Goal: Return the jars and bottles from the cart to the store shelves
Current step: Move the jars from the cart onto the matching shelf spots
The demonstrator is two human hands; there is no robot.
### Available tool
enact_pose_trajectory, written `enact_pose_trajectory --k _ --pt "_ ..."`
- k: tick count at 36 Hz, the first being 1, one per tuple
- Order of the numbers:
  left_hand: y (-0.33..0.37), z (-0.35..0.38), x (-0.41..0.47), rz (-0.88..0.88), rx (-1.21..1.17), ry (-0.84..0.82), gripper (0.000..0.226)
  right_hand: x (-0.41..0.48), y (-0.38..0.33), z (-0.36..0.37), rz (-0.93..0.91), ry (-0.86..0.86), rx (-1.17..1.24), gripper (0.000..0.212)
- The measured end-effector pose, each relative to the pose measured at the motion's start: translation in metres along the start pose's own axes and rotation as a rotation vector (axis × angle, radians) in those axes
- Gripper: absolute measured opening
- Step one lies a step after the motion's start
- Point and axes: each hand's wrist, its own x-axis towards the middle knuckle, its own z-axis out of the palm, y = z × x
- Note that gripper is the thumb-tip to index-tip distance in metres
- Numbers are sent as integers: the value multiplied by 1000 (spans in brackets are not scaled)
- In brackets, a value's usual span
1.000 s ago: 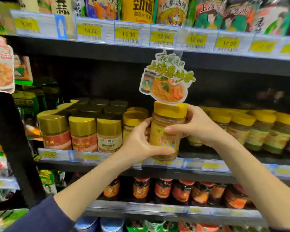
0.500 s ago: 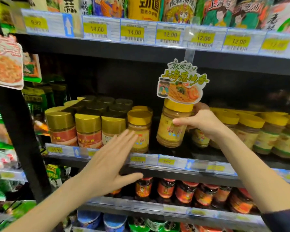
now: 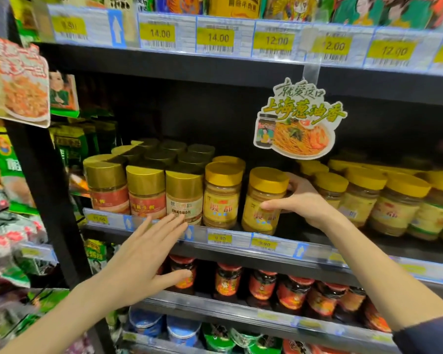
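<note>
A yellow-lidded jar (image 3: pixel 262 200) of pale paste stands upright on the middle shelf (image 3: pixel 241 241), right of a matching jar (image 3: pixel 221 194). My right hand (image 3: pixel 298 200) wraps around its right side, thumb across the label and fingers behind the lid. My left hand (image 3: pixel 143 259) hovers open and flat in front of the shelf edge, below the gold-lidded jars (image 3: pixel 146 190), touching nothing. The cart is out of view.
A noodle-picture sign (image 3: pixel 296 121) hangs from the upper shelf just above the jar. More yellow-lidded jars (image 3: pixel 384 203) fill the shelf to the right. Red-lidded sauce jars (image 3: pixel 261 287) line the shelf below. Packets hang at the left (image 3: pixel 16 80).
A second ago both hands held the jar in the air before the shelf. My left hand let go and dropped away; my right hand set the jar down on the shelf.
</note>
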Motion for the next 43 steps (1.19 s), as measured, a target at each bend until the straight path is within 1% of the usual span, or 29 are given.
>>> enact_pose_trajectory --k 3,7,12,14,16,18,21,25,26,29,31,33,36,39,43 --pt "1 0 1 1 -7 -2 83 4 4 0 6 11 17 68" --pt "-1 1 1 -2 -27 2 83 7 6 -1 0 -2 -15 61" --pt "-1 3 1 -2 -104 22 84 5 5 -2 3 -40 -26 58" --pt "-1 4 2 -10 -144 29 86 4 4 -2 -2 -36 -42 65" --pt "-1 5 2 -19 -175 25 88 3 6 -2 -11 -16 -73 82" --pt "-1 6 2 -24 -175 16 88 2 7 0 -12 -3 -81 90" --pt "-1 8 1 -32 -212 26 87 0 8 1 -20 6 -78 84" --pt "1 5 2 -41 -243 24 88 -1 4 -1 -2 -15 -148 72" --pt "2 4 0 -44 -248 22 88 -4 0 -1 7 -19 -178 75" --pt "2 0 3 -48 -244 8 87 -8 -7 -7 41 41 -261 95" --pt "1 -4 1 -54 -237 -19 85 -17 -12 -10 55 49 -302 102" --pt "0 -8 -5 -56 -243 -33 84 -29 -16 -12 66 36 -373 100" --pt "-6 -14 -17 -48 -278 -44 82 -55 -24 -14 138 74 -546 86" --pt "-15 -20 -34 -41 -297 -55 79 -87 -32 -6 159 124 -685 75" --pt "-30 -24 -64 -46 -303 -117 73 -129 -34 34 138 158 -814 77"
